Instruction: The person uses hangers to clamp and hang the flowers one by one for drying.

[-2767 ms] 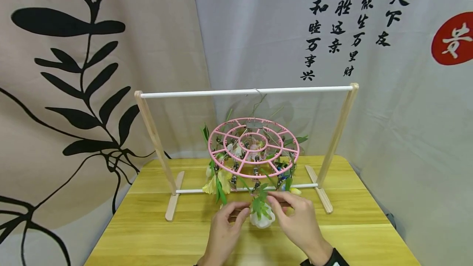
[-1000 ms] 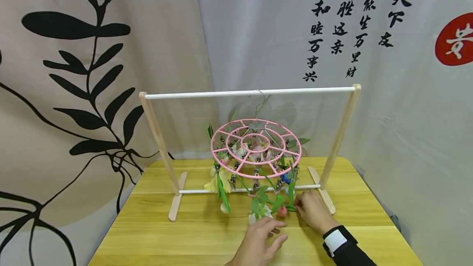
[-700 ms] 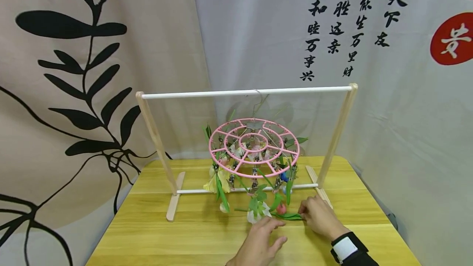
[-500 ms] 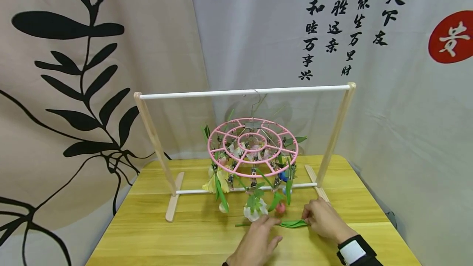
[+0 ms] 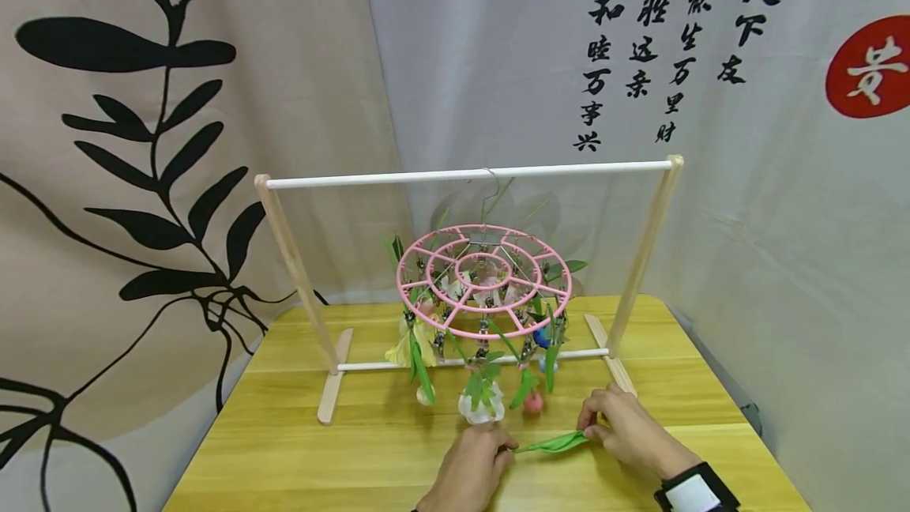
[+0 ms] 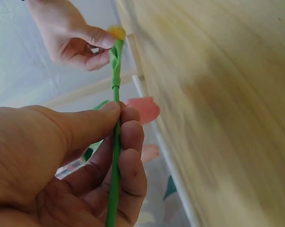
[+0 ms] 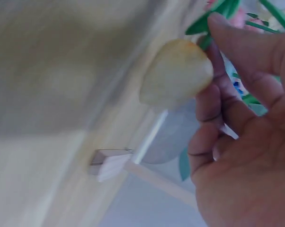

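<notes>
An artificial tulip with a green stem and leaves (image 5: 558, 442) is held level just above the table by both hands. My left hand (image 5: 469, 464) pinches its stem (image 6: 115, 156) between thumb and fingers. Toward the bloom end, my right hand (image 5: 626, 429) pinches the leaves just below the head. In the right wrist view the bloom (image 7: 175, 75) is pale yellow; my right fingers hide it in the head view. Behind the hands hangs a pink round clip hanger (image 5: 485, 336), with a white flower (image 5: 482, 405) and a pink tulip (image 5: 533, 403) dangling nearest.
A rack with a white top rod (image 5: 370, 179) and wooden legs (image 5: 297, 267) carries the hanger. A yellow flower (image 5: 419, 346) and a blue flower (image 5: 543, 336) hang lower left and right. The wooden table (image 5: 284, 457) extends in front; printed curtains (image 5: 490, 46) stand behind.
My hands have left the hanging white flower. The right hand has drawn the tulip toward the front right, and the left hand has come down and taken hold of its stem.
</notes>
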### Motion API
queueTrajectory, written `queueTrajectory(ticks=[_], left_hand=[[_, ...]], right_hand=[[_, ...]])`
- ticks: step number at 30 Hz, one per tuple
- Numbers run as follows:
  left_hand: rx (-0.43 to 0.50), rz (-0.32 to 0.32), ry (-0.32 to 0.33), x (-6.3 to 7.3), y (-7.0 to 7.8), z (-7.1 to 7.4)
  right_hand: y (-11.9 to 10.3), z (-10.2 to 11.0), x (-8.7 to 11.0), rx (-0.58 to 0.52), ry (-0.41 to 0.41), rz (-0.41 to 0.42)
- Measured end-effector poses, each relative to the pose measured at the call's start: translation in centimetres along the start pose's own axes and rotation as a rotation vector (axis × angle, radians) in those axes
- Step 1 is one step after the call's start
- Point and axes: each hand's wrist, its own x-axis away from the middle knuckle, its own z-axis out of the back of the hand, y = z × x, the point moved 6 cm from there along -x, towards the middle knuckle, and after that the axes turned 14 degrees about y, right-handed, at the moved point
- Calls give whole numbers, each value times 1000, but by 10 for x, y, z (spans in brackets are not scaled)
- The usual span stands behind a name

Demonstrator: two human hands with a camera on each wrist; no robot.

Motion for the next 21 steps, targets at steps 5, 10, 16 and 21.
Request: queueTrajectory(ticks=[5,10,16,21], left_hand=[[-73,-63,54,7,5,20],[-124,-125,109,14,10,42],[-160,-229,219,17,19,71],[-163,-335,326,17,29,91]], right_hand=[[-21,9,-3,-30,16,51],[-63,24,-10,-144,84,123],[-123,19,-14,-271,118,299],[-151,1,-17,-319,56,345]])
